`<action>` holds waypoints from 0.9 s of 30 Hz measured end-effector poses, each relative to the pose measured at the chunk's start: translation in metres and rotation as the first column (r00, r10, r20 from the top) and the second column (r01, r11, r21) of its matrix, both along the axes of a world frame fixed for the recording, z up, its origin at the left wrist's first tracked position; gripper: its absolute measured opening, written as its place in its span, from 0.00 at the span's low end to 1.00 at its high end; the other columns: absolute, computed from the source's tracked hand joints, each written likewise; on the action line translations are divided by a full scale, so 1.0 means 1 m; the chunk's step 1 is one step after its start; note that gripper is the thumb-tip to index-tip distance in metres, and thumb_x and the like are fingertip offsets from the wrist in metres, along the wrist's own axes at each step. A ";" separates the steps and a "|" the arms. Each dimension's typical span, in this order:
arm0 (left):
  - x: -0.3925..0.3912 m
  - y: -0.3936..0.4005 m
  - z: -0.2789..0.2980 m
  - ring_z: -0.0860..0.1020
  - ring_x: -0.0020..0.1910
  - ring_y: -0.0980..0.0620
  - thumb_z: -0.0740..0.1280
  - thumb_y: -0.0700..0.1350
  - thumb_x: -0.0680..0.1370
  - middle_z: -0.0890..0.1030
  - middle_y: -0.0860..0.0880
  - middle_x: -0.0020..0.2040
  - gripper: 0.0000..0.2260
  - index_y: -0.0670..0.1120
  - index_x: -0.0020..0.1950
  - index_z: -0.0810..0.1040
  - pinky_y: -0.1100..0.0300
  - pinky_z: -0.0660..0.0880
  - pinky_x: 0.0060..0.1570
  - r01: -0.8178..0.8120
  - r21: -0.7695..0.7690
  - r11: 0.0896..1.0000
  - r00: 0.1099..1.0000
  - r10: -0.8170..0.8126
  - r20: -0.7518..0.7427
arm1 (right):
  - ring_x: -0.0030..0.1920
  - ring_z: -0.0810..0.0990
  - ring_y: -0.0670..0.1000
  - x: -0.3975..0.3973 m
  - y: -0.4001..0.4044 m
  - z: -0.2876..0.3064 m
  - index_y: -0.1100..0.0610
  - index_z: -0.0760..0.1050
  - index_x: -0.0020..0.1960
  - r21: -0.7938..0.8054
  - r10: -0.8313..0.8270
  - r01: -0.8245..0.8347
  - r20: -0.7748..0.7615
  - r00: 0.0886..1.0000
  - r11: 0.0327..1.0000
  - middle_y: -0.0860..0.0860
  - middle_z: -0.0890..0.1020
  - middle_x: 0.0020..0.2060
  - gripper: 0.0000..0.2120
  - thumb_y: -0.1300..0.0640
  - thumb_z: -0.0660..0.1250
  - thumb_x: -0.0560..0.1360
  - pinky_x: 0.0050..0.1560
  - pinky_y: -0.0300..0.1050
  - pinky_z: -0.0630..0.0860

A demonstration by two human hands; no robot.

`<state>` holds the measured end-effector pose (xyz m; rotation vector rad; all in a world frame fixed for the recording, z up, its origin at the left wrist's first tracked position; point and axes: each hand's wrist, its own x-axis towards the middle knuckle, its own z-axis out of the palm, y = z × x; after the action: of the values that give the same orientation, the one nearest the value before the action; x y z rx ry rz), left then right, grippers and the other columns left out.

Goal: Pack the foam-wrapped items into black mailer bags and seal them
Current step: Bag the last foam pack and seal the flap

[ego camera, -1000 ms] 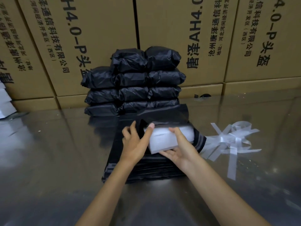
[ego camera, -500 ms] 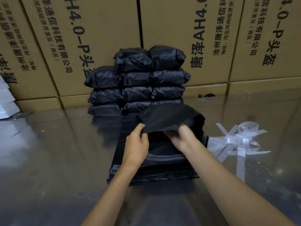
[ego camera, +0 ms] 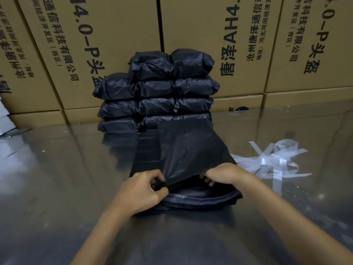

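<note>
A black mailer bag (ego camera: 191,150) stands bulging on a flat stack of empty black mailer bags (ego camera: 200,201) in the middle of the table. My left hand (ego camera: 141,190) pinches the bag's near left corner. My right hand (ego camera: 227,174) grips the near right edge, fingers curled under it. The foam-wrapped item is hidden inside the bag. Several sealed black parcels (ego camera: 158,92) are piled behind, against the cartons.
Large brown cartons (ego camera: 257,44) with printed text wall off the back of the shiny table (ego camera: 57,178). A heap of peeled white liner strips (ego camera: 271,161) lies right of the bags. White foam pieces (ego camera: 4,119) show at the far left edge.
The white foam-wrapped item went fully into the bag and out of sight. Both hands moved toward me to the bag's near edge and now hold it.
</note>
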<state>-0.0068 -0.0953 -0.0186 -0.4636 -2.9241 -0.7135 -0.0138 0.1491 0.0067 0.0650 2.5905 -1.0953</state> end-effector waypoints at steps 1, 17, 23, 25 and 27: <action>-0.003 -0.006 0.006 0.78 0.42 0.58 0.63 0.64 0.66 0.78 0.56 0.41 0.15 0.55 0.40 0.80 0.55 0.74 0.47 0.022 0.091 0.996 0.999 -0.025 0.038 | 0.47 0.82 0.45 0.014 0.010 0.013 0.55 0.83 0.51 0.019 0.124 -0.124 -0.021 0.992 0.992 0.48 0.85 0.50 0.11 0.50 0.64 0.80 0.55 0.38 0.77; -0.147 0.071 -0.014 0.60 0.77 0.48 0.64 0.79 0.63 0.61 0.53 0.79 0.54 0.56 0.80 0.47 0.44 0.53 0.77 -0.014 0.363 0.932 0.931 -0.120 0.345 | 0.75 0.66 0.55 -0.106 0.042 -0.023 0.49 0.47 0.82 -0.059 -0.157 0.146 -0.315 0.936 0.988 0.48 0.65 0.77 0.66 0.18 0.66 0.54 0.74 0.55 0.66; -0.139 0.057 -0.040 0.59 0.78 0.42 0.64 0.73 0.70 0.62 0.51 0.79 0.49 0.56 0.81 0.44 0.45 0.59 0.75 0.089 0.231 0.969 0.975 -0.132 0.179 | 0.70 0.72 0.56 -0.103 0.051 -0.047 0.51 0.59 0.78 0.008 -0.142 0.162 -0.445 0.884 0.987 0.50 0.75 0.70 0.62 0.24 0.75 0.52 0.67 0.51 0.73; -0.135 0.061 -0.041 0.63 0.76 0.43 0.65 0.66 0.75 0.65 0.50 0.77 0.44 0.56 0.81 0.42 0.48 0.64 0.73 0.108 0.248 0.963 0.978 -0.148 0.148 | 0.68 0.74 0.55 -0.101 0.049 -0.048 0.50 0.60 0.77 -0.052 -0.154 0.147 -0.455 0.877 0.988 0.50 0.77 0.68 0.56 0.29 0.77 0.57 0.63 0.46 0.74; -0.127 0.062 -0.038 0.68 0.73 0.46 0.65 0.62 0.77 0.68 0.50 0.76 0.42 0.56 0.80 0.41 0.54 0.68 0.69 0.115 0.269 0.956 0.980 -0.153 0.124 | 0.67 0.75 0.54 -0.097 0.047 -0.048 0.49 0.60 0.77 -0.092 -0.153 0.124 -0.476 0.866 0.988 0.48 0.77 0.67 0.53 0.32 0.77 0.60 0.61 0.44 0.74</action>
<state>-0.1341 -0.0335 -0.0566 -0.6097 -2.8865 -1.1786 -0.1109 0.1965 -0.0411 -0.0440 3.0285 -1.3882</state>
